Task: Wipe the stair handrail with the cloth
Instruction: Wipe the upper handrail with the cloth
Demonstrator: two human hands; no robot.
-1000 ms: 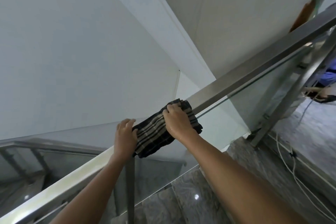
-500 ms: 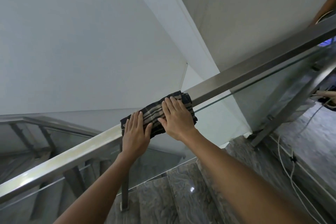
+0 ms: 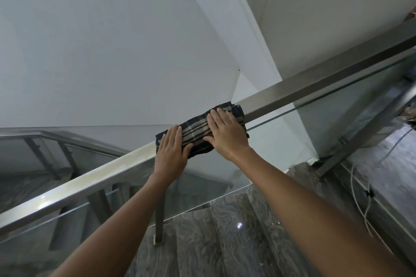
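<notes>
The plaid cloth (image 3: 198, 132) lay draped over the steel handrail (image 3: 315, 83); we pressed our left hand (image 3: 172, 150) and right hand (image 3: 227, 132) flat on it, fingers straight. Soft and light, we judged it likely to slip on smooth metal.

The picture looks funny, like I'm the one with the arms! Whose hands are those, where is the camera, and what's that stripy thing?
The camera sits on a person's head, looking forward and down, so you see their own arms reaching out. They stand on a staircase with grey marbled steps. The long shiny metal bar is the handrail, with glass panels under it. The stripy thing is a dark checked cloth draped over the rail. The left hand and right hand both press flat on the cloth with straight fingers, to wipe the rail.
</notes>
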